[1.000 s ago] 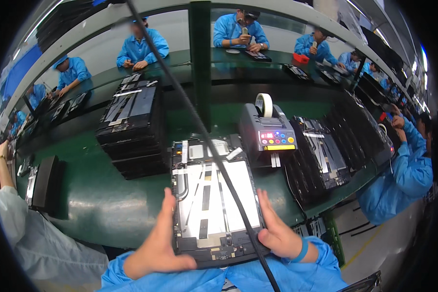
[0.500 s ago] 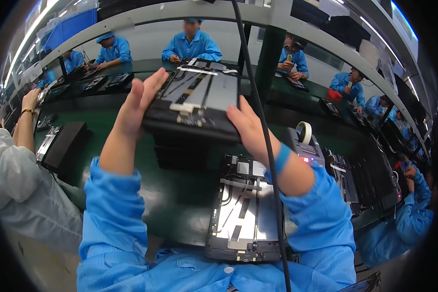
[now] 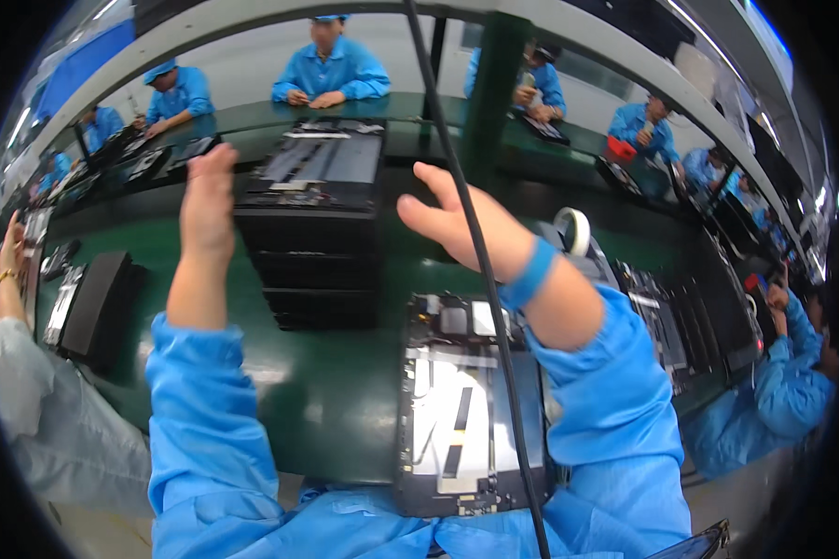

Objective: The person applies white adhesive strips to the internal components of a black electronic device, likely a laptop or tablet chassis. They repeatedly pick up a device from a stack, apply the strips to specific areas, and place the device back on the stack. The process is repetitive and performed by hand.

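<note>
A tall stack of black trays (image 3: 322,252) stands on the green table. On top lies an opened flat electronic device (image 3: 317,163) with a grey metal inside, dark strips and a small circuit board along its near edge. My left hand (image 3: 208,210) is upright beside the stack's left side, fingers stretched and empty. Off the stack's right side, my right hand (image 3: 475,228) has thumb and fingers apart, holding nothing; a blue band circles its wrist. A second opened device (image 3: 438,419), tablet-like with a shiny silver middle, lies close to my body at the table's near edge.
A black cable (image 3: 457,172) hangs down across the view, in front of my right arm. Behind that arm sits a tape roll (image 3: 573,233) on a grey machine. Black trays (image 3: 685,321) stand at right, a black block (image 3: 98,303) at left. Co-workers sit around.
Half a second ago both my hands gripped the top tray with its device. Now it rests on the stack, and my hands have let go and moved apart.
</note>
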`<action>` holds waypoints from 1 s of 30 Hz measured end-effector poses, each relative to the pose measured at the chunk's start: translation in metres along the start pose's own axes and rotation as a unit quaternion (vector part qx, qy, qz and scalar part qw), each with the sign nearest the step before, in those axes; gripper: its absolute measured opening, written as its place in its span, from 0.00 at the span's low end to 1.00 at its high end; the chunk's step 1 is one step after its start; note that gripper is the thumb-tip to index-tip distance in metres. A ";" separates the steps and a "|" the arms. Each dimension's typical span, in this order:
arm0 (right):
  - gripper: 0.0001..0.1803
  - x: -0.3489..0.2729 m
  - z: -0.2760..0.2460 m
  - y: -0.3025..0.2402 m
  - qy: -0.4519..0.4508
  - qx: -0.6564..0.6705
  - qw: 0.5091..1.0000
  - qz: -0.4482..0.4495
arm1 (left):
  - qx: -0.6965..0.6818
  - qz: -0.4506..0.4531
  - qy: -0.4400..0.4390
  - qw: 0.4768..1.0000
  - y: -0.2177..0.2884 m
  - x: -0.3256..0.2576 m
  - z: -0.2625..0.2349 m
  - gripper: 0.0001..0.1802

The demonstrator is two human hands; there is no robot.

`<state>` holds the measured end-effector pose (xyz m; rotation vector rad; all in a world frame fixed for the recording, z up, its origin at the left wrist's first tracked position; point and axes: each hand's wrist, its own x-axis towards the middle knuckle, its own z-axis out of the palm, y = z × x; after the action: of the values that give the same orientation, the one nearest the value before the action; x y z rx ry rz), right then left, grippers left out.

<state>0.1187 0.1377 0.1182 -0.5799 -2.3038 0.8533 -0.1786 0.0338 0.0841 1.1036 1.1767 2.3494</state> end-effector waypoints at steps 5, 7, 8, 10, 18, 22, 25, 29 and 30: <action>0.13 -0.143 -0.074 -0.002 0.099 0.258 0.961 0.036 | 0.119 0.191 -0.038 0.974 0.029 -0.112 0.005 0.20; 0.08 -0.194 -0.083 0.025 0.220 0.217 0.940 0.144 | 0.018 0.099 -0.189 0.977 0.033 -0.164 0.020 0.22; 0.06 -0.210 -0.076 0.047 0.278 0.218 0.921 0.166 | 0.003 0.002 -0.199 0.980 0.041 -0.193 0.031 0.25; 0.08 -0.237 -0.057 0.093 0.342 0.173 0.891 0.242 | -0.036 -0.199 -0.203 0.958 0.049 -0.242 0.048 0.28; 0.12 -0.216 -0.044 0.131 0.272 0.371 0.823 0.334 | 0.019 -0.180 -0.229 0.957 0.058 -0.256 0.073 0.24; 0.11 -0.213 -0.041 0.085 0.282 0.318 0.864 0.270 | 0.078 -0.048 -0.299 0.950 0.060 -0.256 0.060 0.18; 0.10 -0.209 -0.035 0.033 0.107 0.285 0.945 0.119 | 0.210 0.068 -0.372 0.902 0.065 -0.241 0.075 0.13; 0.07 -0.181 -0.030 -0.020 -0.150 0.031 0.983 -0.101 | 0.246 0.023 -0.426 0.870 0.071 -0.235 0.106 0.11; 0.07 -0.176 -0.026 -0.025 -0.183 0.017 0.976 -0.119 | 0.230 0.004 -0.441 0.868 0.069 -0.234 0.106 0.09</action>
<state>0.2583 0.0299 0.0833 -0.1306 -2.6146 0.9414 0.0610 -0.0794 0.0585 2.0157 1.3205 1.2361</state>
